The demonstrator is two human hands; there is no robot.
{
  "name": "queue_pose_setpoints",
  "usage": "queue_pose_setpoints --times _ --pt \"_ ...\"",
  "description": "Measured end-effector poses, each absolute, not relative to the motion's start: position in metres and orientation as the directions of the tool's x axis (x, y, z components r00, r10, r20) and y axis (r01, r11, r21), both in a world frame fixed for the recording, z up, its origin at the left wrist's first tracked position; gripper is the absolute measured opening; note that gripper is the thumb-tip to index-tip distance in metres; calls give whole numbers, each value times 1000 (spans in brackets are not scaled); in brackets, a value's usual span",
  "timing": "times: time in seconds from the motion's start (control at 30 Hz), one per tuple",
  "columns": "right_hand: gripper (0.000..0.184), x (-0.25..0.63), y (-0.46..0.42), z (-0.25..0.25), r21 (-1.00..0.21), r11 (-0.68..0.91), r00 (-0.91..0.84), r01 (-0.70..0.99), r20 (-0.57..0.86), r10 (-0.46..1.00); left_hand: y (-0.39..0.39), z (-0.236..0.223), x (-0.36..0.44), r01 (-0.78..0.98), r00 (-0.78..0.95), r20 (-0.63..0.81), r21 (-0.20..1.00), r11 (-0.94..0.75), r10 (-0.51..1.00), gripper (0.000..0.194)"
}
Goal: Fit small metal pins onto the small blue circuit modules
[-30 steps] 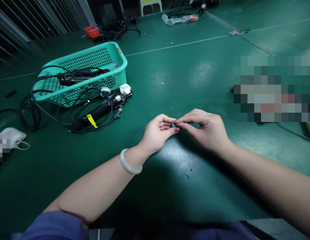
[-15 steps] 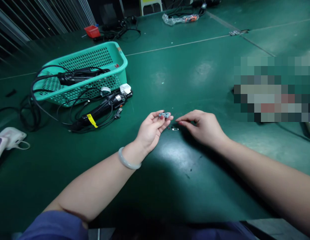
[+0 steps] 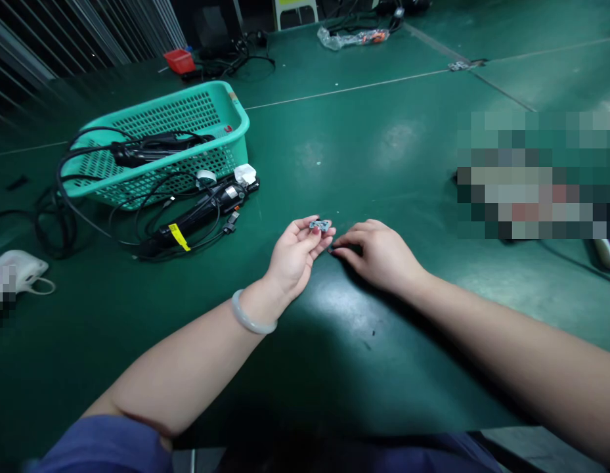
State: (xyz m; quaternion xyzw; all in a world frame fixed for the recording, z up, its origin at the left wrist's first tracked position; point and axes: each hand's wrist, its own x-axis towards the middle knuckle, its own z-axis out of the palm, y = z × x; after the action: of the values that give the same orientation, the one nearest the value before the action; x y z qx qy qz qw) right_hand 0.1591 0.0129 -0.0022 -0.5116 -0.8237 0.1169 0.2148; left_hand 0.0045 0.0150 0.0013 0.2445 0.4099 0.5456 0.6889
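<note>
My left hand (image 3: 295, 253), with a pale bangle (image 3: 250, 318) at its wrist, pinches a small grey-blue part (image 3: 319, 225) between thumb and fingers. The part has an uneven, cut-out shape, and its kind is too small to tell. Just to the right, my right hand (image 3: 378, 253) is low over the green tabletop (image 3: 305, 387). Its thumb and fingers close together at a tiny dark piece near the left fingertips. Whether they grip it or only touch it I cannot make out.
A turquoise basket (image 3: 240, 131) holding a black cabled device (image 3: 147, 151) stands at the left. Before it lies another black device (image 3: 201, 213) with cables and a yellow tag. A red tray (image 3: 180, 61) and a plastic-wrapped item (image 3: 351, 38) are farther back. Blurred blocks cover the right side.
My right hand has moved left and slightly down, close to the left fingers. It now covers the small white-edged rectangle on the table. The left hand keeps its hold on the grey-blue part.
</note>
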Motion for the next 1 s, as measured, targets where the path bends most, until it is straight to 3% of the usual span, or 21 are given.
queue_pose_setpoints --times 0.2,0.3,0.4,0.57,0.77,1.0 --pt "16 149 13 -5 -341 482 -435 807 210 876 14 -1 5 -518 45 -265 818 249 963 15" --pt "14 154 16 -5 -391 504 -452 770 223 864 14 -1 5 -486 41 -262 838 248 964 14" --pt "9 167 19 0 -479 532 -421 698 326 846 13 0 5 -435 62 -261 862 261 963 13" --pt "14 179 18 12 -551 621 -332 557 538 775 10 0 4 -347 244 -239 884 315 940 14" --pt "26 176 15 16 -499 682 -419 535 545 727 5 2 4 -316 415 -237 868 383 878 21" --pt "31 180 15 19 -472 670 -410 574 542 733 4 3 4 -331 451 -233 853 404 861 19"
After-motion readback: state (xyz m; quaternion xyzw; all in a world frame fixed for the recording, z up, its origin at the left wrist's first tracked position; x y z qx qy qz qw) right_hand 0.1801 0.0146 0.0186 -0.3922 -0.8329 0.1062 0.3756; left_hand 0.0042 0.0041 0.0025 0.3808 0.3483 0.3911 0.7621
